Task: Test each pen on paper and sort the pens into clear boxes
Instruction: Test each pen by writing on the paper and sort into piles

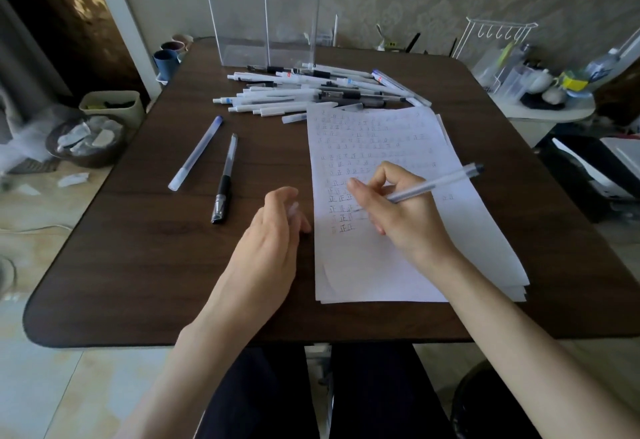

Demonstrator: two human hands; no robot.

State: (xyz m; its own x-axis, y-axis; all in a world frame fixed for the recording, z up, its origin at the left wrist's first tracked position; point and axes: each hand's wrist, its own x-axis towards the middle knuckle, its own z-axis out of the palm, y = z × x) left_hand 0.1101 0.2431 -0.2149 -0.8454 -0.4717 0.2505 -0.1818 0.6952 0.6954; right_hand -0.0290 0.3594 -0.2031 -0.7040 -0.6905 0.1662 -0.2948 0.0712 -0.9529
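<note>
My right hand (398,210) grips a clear pen (440,182) in a writing hold, its tip down on the white paper stack (398,265), which carries rows of written marks. My left hand (273,241) rests on the table just left of the paper, fingers curled round a small pale pen cap (293,209). A heap of several pens (311,92) lies at the far middle of the table. Two tall clear boxes (263,8) stand behind the heap. A white pen with a blue end (195,153) and a black-grip pen (225,180) lie apart on the left.
The dark wooden table (138,265) has rounded corners. Cups (169,55) stand at its far left corner. A white side shelf (550,112) with bottles and a wire rack is at the right. A bin (110,106) and a bowl (86,142) sit on the floor at left.
</note>
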